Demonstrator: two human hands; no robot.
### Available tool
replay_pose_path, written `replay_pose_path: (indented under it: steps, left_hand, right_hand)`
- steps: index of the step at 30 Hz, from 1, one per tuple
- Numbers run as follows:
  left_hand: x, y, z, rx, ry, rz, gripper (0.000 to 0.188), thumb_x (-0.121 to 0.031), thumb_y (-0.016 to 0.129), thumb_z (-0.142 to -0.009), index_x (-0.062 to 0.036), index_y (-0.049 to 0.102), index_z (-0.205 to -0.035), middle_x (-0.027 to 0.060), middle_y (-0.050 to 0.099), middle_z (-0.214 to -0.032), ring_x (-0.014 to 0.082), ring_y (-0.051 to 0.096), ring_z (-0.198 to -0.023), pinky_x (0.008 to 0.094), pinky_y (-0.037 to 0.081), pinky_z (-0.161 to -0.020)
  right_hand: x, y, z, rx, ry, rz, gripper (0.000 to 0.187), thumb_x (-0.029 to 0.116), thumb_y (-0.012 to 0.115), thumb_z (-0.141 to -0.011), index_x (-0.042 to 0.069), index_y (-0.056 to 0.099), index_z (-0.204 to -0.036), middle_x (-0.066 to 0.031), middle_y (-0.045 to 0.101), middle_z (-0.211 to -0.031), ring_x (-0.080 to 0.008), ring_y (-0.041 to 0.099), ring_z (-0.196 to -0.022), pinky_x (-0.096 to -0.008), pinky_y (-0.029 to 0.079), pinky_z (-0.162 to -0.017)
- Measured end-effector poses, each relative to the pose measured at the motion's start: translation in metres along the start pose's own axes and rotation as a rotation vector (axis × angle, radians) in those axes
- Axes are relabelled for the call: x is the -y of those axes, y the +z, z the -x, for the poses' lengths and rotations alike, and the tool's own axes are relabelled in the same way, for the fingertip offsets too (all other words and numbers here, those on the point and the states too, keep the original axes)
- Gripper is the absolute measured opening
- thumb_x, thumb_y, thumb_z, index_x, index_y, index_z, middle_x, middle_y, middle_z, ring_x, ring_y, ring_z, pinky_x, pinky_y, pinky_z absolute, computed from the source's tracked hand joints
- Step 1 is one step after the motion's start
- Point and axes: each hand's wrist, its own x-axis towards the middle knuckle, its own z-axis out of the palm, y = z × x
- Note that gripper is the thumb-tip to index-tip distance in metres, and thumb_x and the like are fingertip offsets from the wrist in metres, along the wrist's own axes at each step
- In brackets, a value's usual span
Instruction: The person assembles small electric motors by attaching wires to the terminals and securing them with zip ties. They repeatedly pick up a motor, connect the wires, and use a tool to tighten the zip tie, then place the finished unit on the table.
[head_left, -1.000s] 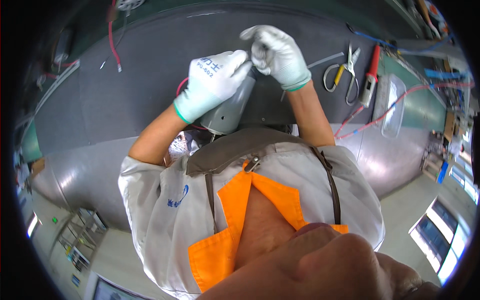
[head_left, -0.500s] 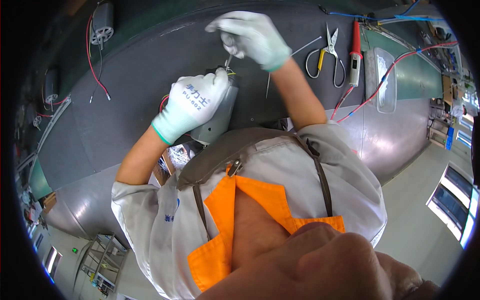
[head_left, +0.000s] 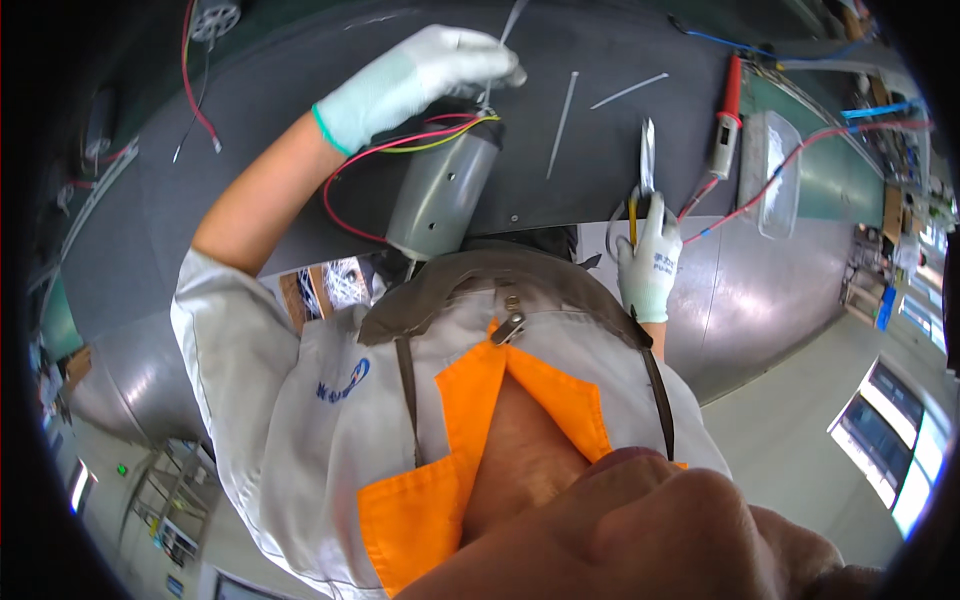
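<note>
A grey cylindrical motor [head_left: 445,195] lies at the table's near edge, with red and yellow wires [head_left: 350,175] coming from its far end. Above that end, my left hand [head_left: 430,75] in a white glove has its fingers closed round a white cable tie [head_left: 514,22], whose tail sticks up past the fingertips. The wire joint beneath the fingers is partly hidden. Off to the right, my gloved right hand [head_left: 655,250] grips a pair of scissors [head_left: 648,158] by the handles, blades pointing away from me.
Two loose cable ties [head_left: 563,125] [head_left: 630,90] lie on the dark mat. A red-handled tool [head_left: 729,115] with a cord and a clear plastic box [head_left: 770,175] are at right. Another motor [head_left: 215,18] with trailing wires sits far left.
My right hand has left the motor and moved right and nearer me, taking hold of the scissors. My left hand has shifted from the motor's body up to the cable tie.
</note>
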Motion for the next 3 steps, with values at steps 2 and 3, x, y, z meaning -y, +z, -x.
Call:
replay_pose_path:
  steps: [2, 3]
  left_hand:
    - [0.006, -0.009, 0.005, -0.053, 0.016, 0.169, 0.045, -0.037, 0.059, -0.102, 0.0016, 0.066, -0.124, 0.0101, 0.069, -0.122, 0.0223, 0.063, -0.114, 0.0385, 0.049, -0.102]
    - [0.013, -0.016, 0.006, -0.110, -0.041, 0.332, 0.046, -0.038, 0.060, -0.102, 0.0009, 0.065, -0.126, 0.0111, 0.068, -0.126, 0.0260, 0.061, -0.122, 0.0438, 0.046, -0.109]
  right_hand:
    - [-0.023, 0.018, 0.001, 0.018, 0.116, -0.026, 0.077, -0.005, 0.062, -0.078, 0.004, 0.039, -0.151, -0.0278, 0.053, -0.132, -0.0463, 0.056, -0.115, -0.0511, 0.049, -0.095]
    - [-0.049, 0.020, -0.001, 0.077, 0.137, -0.233, 0.086, -0.001, 0.065, -0.078, 0.011, 0.032, -0.157, -0.0276, 0.051, -0.135, -0.0436, 0.058, -0.116, -0.0504, 0.049, -0.096]
